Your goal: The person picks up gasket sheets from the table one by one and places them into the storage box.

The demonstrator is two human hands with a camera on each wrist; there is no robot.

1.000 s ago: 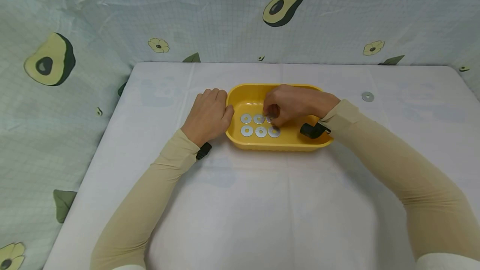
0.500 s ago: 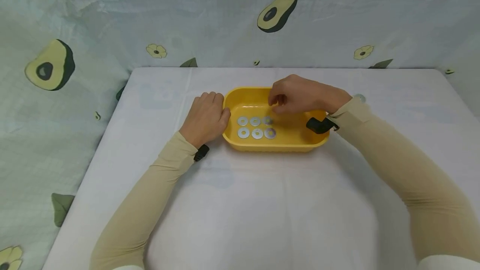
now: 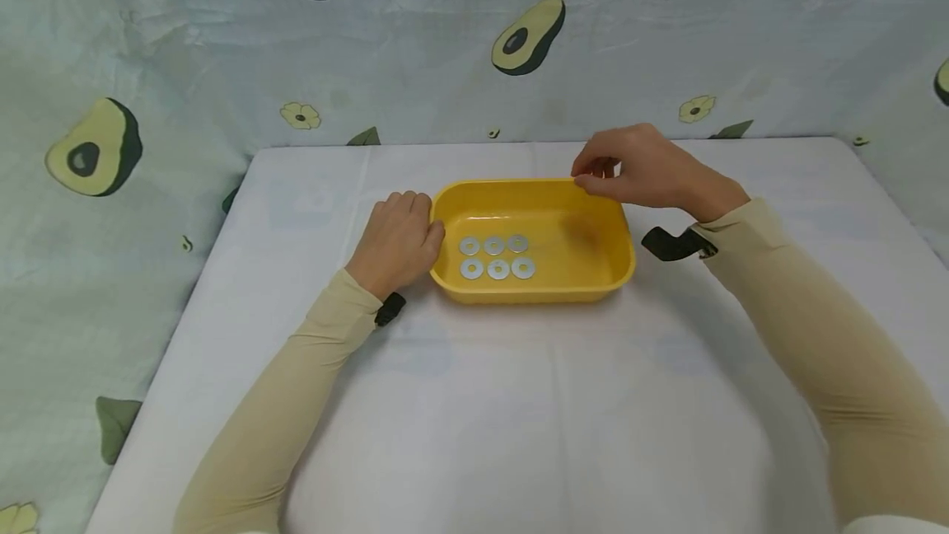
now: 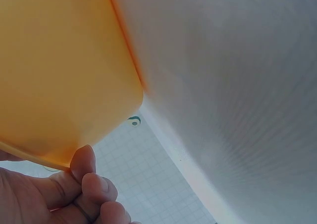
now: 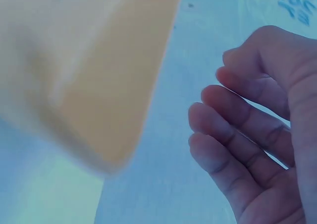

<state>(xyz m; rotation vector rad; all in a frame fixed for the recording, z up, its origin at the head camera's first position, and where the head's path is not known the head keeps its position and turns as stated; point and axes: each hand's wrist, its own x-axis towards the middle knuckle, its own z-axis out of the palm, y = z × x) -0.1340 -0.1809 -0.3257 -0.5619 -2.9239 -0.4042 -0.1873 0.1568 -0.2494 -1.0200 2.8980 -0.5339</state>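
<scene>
A yellow plastic tray (image 3: 530, 297) stands on the white-covered table. Flat metal washers (image 3: 523, 261) lie in two rows of three on the left part of its floor. At the tray's left end my left hand (image 3: 396, 241) grips the rim; the left wrist view shows its fingers (image 4: 106, 189) curled below the lip, against the tray wall (image 4: 64, 70). My right hand (image 3: 648, 171) is over the tray's far right corner, its fingers loosely bent with nothing between them. In the right wrist view its fingertips (image 5: 198, 116) are apart from the tray wall (image 5: 131, 60).
The white table cover (image 3: 474, 419) extends in front of the tray and to both sides. Behind the table hangs a pale cloth (image 3: 415, 48) printed with avocados and flowers. Blue handwriting (image 5: 292, 3) shows in a corner of the right wrist view.
My right hand has lifted from the washers and moved right, out over the tray's far corner. The loose washer on the table at right is now out of sight. My left hand keeps its grip.
</scene>
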